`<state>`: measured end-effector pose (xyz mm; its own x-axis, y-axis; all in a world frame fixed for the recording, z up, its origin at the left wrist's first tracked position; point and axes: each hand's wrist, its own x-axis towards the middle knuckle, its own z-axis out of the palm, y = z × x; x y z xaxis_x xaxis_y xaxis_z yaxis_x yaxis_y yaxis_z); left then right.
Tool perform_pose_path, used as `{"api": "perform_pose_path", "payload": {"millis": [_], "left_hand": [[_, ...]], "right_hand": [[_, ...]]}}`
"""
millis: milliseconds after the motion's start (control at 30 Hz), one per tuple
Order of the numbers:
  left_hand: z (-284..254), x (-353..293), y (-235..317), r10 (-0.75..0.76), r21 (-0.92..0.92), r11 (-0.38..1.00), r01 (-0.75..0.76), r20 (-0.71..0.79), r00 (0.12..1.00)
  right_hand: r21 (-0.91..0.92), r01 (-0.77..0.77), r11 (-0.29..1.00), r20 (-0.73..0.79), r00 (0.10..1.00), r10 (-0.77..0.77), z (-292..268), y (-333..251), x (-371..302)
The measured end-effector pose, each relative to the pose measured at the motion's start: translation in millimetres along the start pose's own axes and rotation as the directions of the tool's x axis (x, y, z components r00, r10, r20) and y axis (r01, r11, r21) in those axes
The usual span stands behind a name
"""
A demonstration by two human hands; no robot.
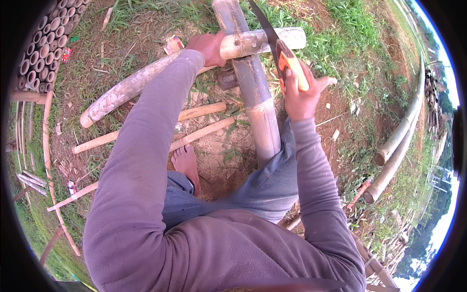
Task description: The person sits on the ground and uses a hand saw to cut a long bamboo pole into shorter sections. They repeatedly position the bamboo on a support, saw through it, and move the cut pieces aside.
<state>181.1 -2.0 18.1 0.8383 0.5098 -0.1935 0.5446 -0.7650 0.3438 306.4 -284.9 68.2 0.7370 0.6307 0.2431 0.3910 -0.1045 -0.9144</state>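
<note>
Outdoors, on bare earth and grass, a stack of cut bamboo tubes (46, 36) sits at the far left, ends facing up. Just right of it, a thick pale pole (121, 92) runs slantwise across the ground, and two thinner sticks (194, 113) lie below it near a bare foot (187, 163).

Up the pole, the left hand (209, 47) is closed over its top, fingers wrapped down the far side and the thumb toward the sleeve, pressing it where it crosses an upright-running bamboo stem (253, 92). The pole's cut end (292, 36) sticks out past the hand to the right, resting on the stem.

Further right, the right hand (300, 95) is clenched tight around the orange handle (294, 68) of a saw (265, 27); the dark blade reaches up and left, meeting the pole just beyond the left fingers, well clear of them.

At the far right, two long bamboo poles (399, 141) lie along the slope.
</note>
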Motion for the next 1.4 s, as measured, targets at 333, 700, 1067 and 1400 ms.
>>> {"api": "perform_pose_path", "payload": {"millis": [333, 700, 1067, 1400], "left_hand": [[9, 9, 8, 0.043, -0.057, 0.997, -0.045, -0.041, 0.998], [15, 6, 32, -0.052, 0.042, 0.997, 0.058, -0.118, 0.992], [9, 3, 16, -0.086, 0.078, 0.992, 0.097, -0.126, 0.988], [3, 0, 3, -0.062, 0.017, 0.998, 0.064, -0.138, 0.989]], "right_hand": [[0.004, 0.054, 0.999, -0.096, 0.994, -0.053, -9, 14, -15], [-0.179, 0.161, 0.971, 0.023, 0.987, -0.159, -17, 12, -15], [-0.406, -0.059, 0.912, 0.044, 0.996, 0.084, 9, -89, 61], [-0.157, -0.087, 0.984, -0.016, 0.996, 0.086, -38, -47, -45]]}}
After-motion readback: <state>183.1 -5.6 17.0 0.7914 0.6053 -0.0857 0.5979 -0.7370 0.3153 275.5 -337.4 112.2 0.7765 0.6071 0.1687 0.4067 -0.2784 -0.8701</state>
